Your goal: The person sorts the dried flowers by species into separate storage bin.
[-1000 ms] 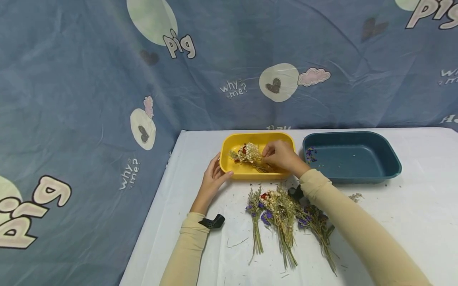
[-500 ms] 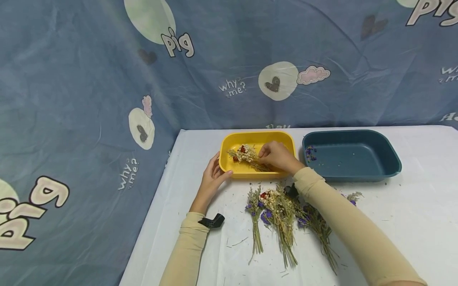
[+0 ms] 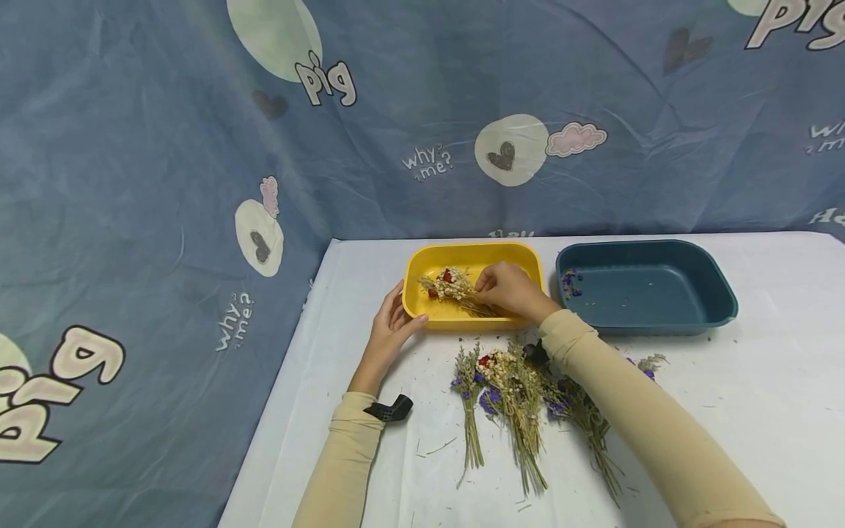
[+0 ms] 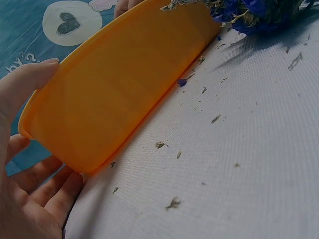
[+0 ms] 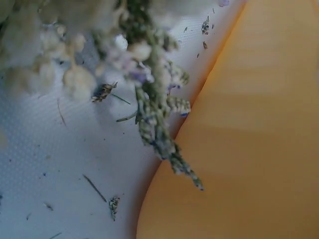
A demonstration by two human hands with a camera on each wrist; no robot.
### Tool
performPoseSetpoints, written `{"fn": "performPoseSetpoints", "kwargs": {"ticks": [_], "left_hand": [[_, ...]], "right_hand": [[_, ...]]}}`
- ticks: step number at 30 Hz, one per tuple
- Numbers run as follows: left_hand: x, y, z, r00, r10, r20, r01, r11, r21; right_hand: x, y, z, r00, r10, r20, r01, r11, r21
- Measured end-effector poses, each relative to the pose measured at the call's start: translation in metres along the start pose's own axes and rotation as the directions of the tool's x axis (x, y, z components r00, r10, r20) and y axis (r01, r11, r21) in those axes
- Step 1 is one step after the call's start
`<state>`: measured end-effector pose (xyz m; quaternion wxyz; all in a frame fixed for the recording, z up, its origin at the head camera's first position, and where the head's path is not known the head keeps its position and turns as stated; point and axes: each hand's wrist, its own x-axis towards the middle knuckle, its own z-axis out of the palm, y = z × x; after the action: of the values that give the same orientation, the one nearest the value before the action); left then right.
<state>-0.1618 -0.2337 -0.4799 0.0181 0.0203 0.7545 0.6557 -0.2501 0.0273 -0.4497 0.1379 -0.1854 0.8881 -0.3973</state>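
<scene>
In the head view a yellow plastic tub [image 3: 445, 323] stands at the back of the white table. My left hand [image 3: 386, 334] holds its left end; the left wrist view shows the thumb over the rim and the fingers against the end wall. Inside the tub lies a small dried flower bunch [image 3: 452, 284] with cream and red heads pointing left. Over the tub's right half, my right hand [image 3: 511, 290] pinches that bunch by its stems. The fingertips partly hide the stems. Only the tub's outer wall [image 5: 249, 139] and blurred flowers from the table show in the right wrist view.
Right of the yellow tub stands a dark teal tub [image 3: 660, 293] with purple petals [image 3: 571, 283] at its left end. In front lie a thin dried bunch [image 3: 470, 396], a fuller one [image 3: 521, 411] and a third [image 3: 590, 418] partly under the right sleeve. Plant crumbs dot the cloth.
My right hand has shifted slightly left with the bunch, whose heads sit a little lower and further left in the tub. The left hand keeps its place on the tub.
</scene>
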Motion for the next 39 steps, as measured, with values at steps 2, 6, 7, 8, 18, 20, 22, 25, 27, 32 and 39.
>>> {"fn": "performPoseSetpoints", "kwargs": {"ticks": [2, 6, 7, 8, 18, 20, 22, 25, 27, 32, 39], "left_hand": [[0.000, 0.001, 0.000, 1.000, -0.002, 0.001, 0.002, 1.000, 0.000], [0.000, 0.001, 0.000, 1.000, -0.001, 0.005, 0.001, 1.000, 0.001], [0.000, 0.000, 0.000, 1.000, -0.001, 0.006, 0.001, 1.000, 0.004], [0.000, 0.000, 0.000, 1.000, -0.001, 0.006, 0.001, 1.000, 0.005], [0.000, 0.000, 0.000, 1.000, -0.006, 0.002, 0.006, 1.000, 0.005], [0.000, -0.001, 0.000, 1.000, -0.004, 0.001, 0.004, 1.000, 0.003], [0.000, 0.000, 0.000, 1.000, -0.003, 0.001, 0.003, 1.000, 0.000], [0.001, 0.000, 0.000, 1.000, -0.001, 0.003, 0.001, 1.000, -0.004], [0.001, 0.000, 0.000, 1.000, 0.000, 0.003, 0.000, 1.000, -0.009], [0.000, 0.001, 0.000, 1.000, -0.001, 0.006, 0.001, 1.000, -0.014], [0.000, 0.001, 0.000, 1.000, -0.003, 0.005, 0.003, 1.000, -0.004]], "right_hand": [[-0.001, 0.000, 0.000, 1.000, 0.007, -0.001, -0.007, 1.000, -0.002], [-0.003, -0.002, -0.002, 1.000, 0.009, -0.012, -0.009, 1.000, -0.007], [-0.003, -0.002, -0.003, 1.000, 0.008, -0.016, -0.009, 1.000, -0.007], [-0.004, -0.003, -0.004, 1.000, 0.009, -0.020, -0.009, 1.000, -0.003], [-0.012, -0.011, -0.015, 0.998, 0.003, -0.070, -0.002, 1.000, 0.010], [-0.014, -0.013, -0.017, 0.997, -0.010, -0.081, 0.012, 1.000, 0.014], [-0.016, -0.016, -0.020, 0.996, -0.026, -0.089, 0.029, 0.999, 0.023], [-0.020, -0.020, -0.025, 0.995, -0.038, -0.088, 0.044, 0.997, 0.061], [-0.023, -0.024, -0.028, 0.996, -0.037, -0.082, 0.044, 0.996, 0.084], [-0.034, -0.030, -0.035, 0.997, -0.029, -0.075, 0.036, 0.994, 0.099], [-0.051, -0.033, -0.034, 0.996, -0.026, -0.085, 0.034, 0.995, 0.095]]}}
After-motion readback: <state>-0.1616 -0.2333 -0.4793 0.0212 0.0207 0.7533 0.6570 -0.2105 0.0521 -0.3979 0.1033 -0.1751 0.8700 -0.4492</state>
